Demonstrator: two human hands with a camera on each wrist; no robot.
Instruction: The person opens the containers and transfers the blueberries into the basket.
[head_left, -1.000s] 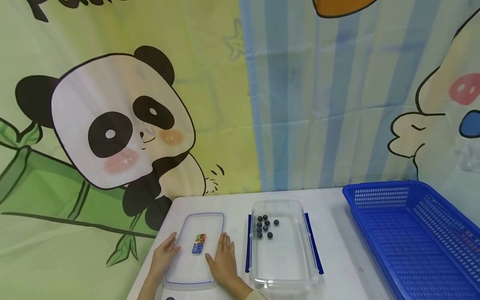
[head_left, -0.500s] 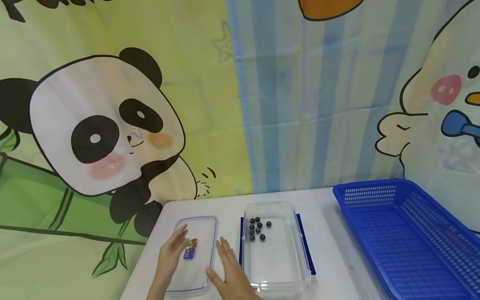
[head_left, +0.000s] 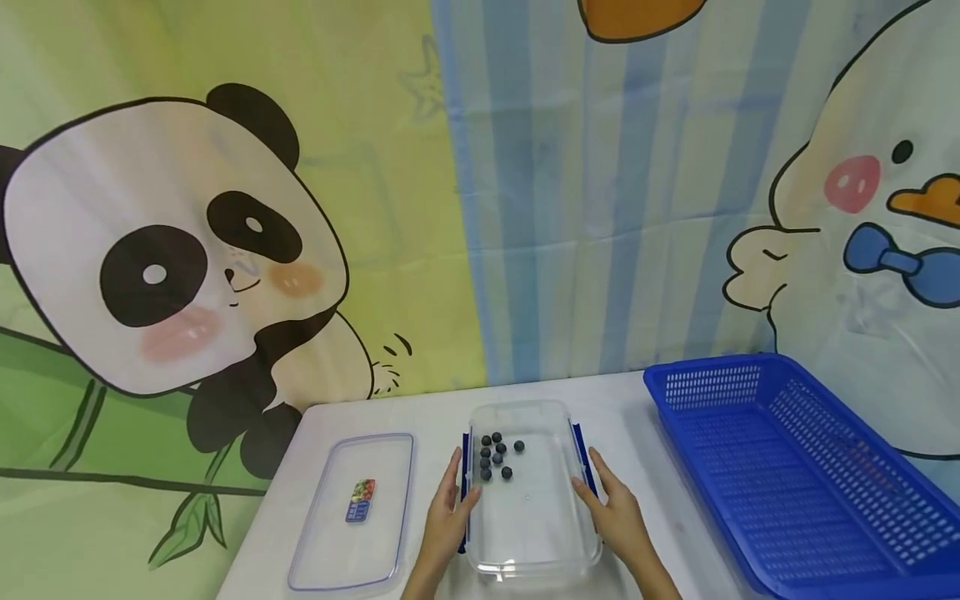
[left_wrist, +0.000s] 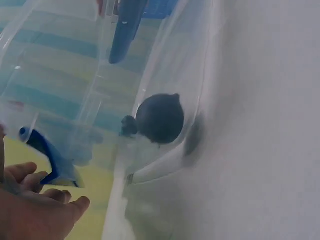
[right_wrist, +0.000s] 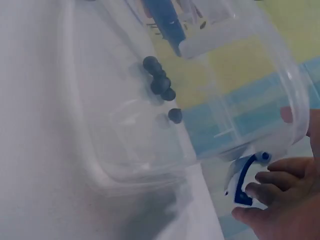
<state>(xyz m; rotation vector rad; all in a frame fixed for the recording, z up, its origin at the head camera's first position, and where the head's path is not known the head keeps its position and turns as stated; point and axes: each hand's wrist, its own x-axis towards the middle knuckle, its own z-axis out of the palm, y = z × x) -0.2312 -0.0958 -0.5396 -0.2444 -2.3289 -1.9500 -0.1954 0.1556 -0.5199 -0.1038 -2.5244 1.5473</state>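
Observation:
A clear plastic food container stands uncovered on the white table, with blue side latches hanging open. Several blueberries lie inside it, mostly toward the far left. My left hand holds its left side, thumb at the rim and fingers outside. On the opposite side, my right hand holds the wall in the same way. The wrist views show fingers by a left latch and a right latch. Left of the container, its clear lid lies flat, bearing a coloured label.
A large blue perforated basket stands to the right of the container. Behind the white table hangs a curtain printed with cartoon animals.
Both hands have left the lid and moved right, parting to take hold of the container's two sides. The head view has turned slightly right. The blueberries keep their arrangement.

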